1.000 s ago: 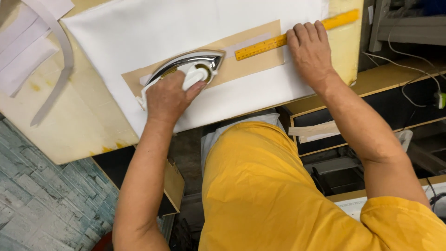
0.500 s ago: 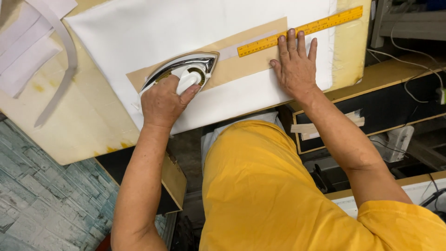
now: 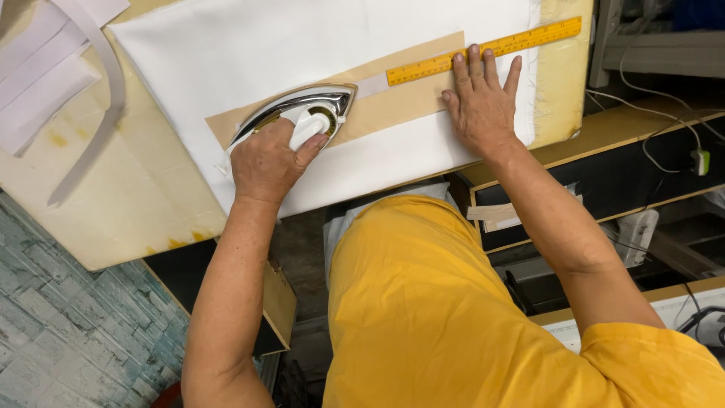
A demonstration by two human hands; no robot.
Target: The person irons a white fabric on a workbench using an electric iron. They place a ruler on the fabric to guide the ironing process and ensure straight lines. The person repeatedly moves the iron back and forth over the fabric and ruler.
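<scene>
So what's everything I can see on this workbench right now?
iron: one, shiny silver with white handle, on the tan strip
tan strip: one, tan, across the white cloth
white cloth: one, white, spread over the board
ruler: one, yellow, along the strip's upper edge
padded board: one, cream, stained, under the cloth
white bands: a few, white, far left
left hand: one, gripping the iron's handle
right hand: one, flat on the cloth, fingertips at the ruler
</scene>
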